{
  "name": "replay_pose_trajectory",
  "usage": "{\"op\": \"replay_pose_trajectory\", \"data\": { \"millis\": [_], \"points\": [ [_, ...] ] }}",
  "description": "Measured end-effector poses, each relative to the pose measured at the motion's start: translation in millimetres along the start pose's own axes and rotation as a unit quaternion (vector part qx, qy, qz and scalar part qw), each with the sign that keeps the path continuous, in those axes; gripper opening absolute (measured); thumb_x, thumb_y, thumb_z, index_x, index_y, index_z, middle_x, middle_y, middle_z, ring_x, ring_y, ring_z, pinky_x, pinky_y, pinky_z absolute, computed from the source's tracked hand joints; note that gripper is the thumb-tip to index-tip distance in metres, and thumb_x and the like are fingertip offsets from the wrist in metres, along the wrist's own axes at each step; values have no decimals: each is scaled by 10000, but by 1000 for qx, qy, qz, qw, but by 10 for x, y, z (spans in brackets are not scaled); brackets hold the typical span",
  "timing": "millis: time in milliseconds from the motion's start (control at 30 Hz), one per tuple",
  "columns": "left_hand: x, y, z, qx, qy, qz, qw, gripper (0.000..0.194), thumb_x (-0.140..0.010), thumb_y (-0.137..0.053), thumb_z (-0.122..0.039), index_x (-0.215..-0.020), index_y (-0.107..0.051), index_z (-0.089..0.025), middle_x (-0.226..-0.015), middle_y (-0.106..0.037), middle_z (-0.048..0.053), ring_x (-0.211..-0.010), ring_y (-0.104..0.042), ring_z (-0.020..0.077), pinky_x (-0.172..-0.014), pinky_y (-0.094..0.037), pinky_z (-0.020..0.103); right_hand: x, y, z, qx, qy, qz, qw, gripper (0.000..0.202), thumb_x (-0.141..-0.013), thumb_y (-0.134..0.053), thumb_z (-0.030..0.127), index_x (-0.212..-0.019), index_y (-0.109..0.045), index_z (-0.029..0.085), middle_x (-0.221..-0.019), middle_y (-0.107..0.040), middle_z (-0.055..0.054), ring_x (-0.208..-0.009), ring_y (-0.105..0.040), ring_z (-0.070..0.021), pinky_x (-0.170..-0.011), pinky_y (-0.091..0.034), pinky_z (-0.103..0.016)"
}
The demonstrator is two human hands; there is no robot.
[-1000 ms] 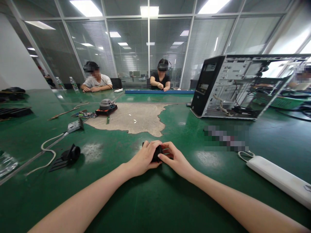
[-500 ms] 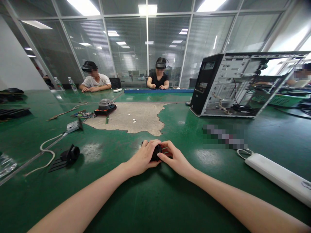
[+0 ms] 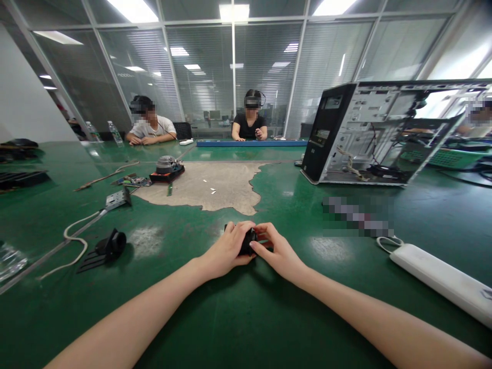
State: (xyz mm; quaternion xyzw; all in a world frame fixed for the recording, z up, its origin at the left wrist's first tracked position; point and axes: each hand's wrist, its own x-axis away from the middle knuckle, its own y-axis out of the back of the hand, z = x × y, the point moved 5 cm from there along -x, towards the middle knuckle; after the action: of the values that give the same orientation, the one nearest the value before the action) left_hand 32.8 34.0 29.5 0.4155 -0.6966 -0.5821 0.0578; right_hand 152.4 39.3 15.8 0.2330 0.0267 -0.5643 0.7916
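Between my two hands is a small black part [image 3: 247, 244], mostly covered by fingers, so its kind does not show. My left hand [image 3: 229, 248] is closed over its left side and top, with the fingers wrapped round it. From the right, my right hand [image 3: 274, 248] grips its edge with bent fingers, the thumb on the near side. Under both hands lies the green tabletop [image 3: 246, 312]. Beyond them a worn beige patch [image 3: 200, 187] marks the surface.
At the right stands an opened computer case [image 3: 357, 136]. Nearer is a white power strip [image 3: 438, 277]. On the left lie a black plastic duct-like part [image 3: 109, 246], a metal bracket [image 3: 118, 199], a pale cord [image 3: 75, 230] and a heatsink fan [image 3: 167, 166]. Two people sit across the table.
My hands and the black part stay almost still; the right thumb has shifted very slightly. Across the table, the person in black has raised one hand.
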Motion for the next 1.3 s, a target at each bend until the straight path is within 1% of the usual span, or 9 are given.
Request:
{"op": "replay_pose_trajectory", "data": {
  "millis": [167,300,500,600,733,900,1067,1167,1300],
  "points": [
    [-3,13,-8,2,5,5,1000,624,-711,-582,-157,-1226,-231,-190,-1206,-413,91,-993,-395,235,-874,-347,386,25,27,92,37,68,-15,997,189,-737,-555,196,-913,-490,217,-960,-484,-31,-932,-500,-163,-750,-491,-293],
    [-6,16,-12,5,5,-2,1000,589,-742,-571,-208,-1228,-238,-194,-1192,-425,91,-989,-400,230,-867,-352,384,5,33,49,16,43,-19,999,129,-773,-528,246,-888,-479,213,-917,-495,-24,-884,-526,-152,-739,-488,-297],
    [-4,-6,12,4,7,-2,1000,579,-752,-571,-220,-1229,-244,-196,-1211,-412,89,-997,-398,234,-874,-353,386,-12,0,-44,-6,-12,3,1000,216,-780,-523,247,-970,-433,197,-908,-533,-37,-814,-555,-147,-706,-497,-307],
    [-8,-8,12,3,4,5,1000,590,-741,-573,-186,-1226,-238,-191,-1216,-405,90,-1009,-391,233,-884,-346,385,-1,-6,-14,7,9,16,1000,180,-778,-521,240,-942,-454,203,-889,-524,-27,-814,-546,-145,-696,-505,-299],
    [-13,-5,-5,-2,-3,7,1000,592,-742,-568,-182,-1226,-227,-183,-1210,-406,97,-1028,-383,238,-883,-341,389,7,33,52,23,58,-18,998,165,-743,-560,229,-887,-483,209,-924,-494,-26,-896,-514,-156,-706,-505,-284],
    [-9,-3,-2,2,5,0,1000,563,-752,-565,-214,-1218,-250,-188,-1200,-415,89,-990,-392,230,-871,-351,380,-7,39,12,16,30,-27,999,175,-750,-553,224,-898,-463,205,-914,-511,-28,-896,-538,-160,-714,-499,-301],
    [-3,-9,10,3,9,3,1000,592,-728,-586,-192,-1219,-254,-192,-1206,-413,86,-984,-392,234,-870,-353,387,-4,3,-34,6,-9,12,1000,215,-770,-525,217,-961,-428,195,-907,-528,-37,-823,-558,-147,-698,-505,-311],
    [-2,-12,12,4,5,3,1000,604,-722,-583,-169,-1223,-247,-197,-1215,-406,84,-992,-393,236,-870,-350,391,10,6,6,18,15,16,1000,187,-761,-530,202,-927,-444,198,-897,-513,-27,-839,-545,-146,-690,-506,-292],
    [-6,-6,6,11,1,-4,1000,580,-739,-568,-183,-1223,-250,-203,-1198,-421,82,-987,-400,233,-862,-352,388,17,39,55,31,60,-21,997,166,-744,-551,198,-891,-474,207,-932,-491,-28,-903,-517,-156,-704,-503,-281]
  ]
}}
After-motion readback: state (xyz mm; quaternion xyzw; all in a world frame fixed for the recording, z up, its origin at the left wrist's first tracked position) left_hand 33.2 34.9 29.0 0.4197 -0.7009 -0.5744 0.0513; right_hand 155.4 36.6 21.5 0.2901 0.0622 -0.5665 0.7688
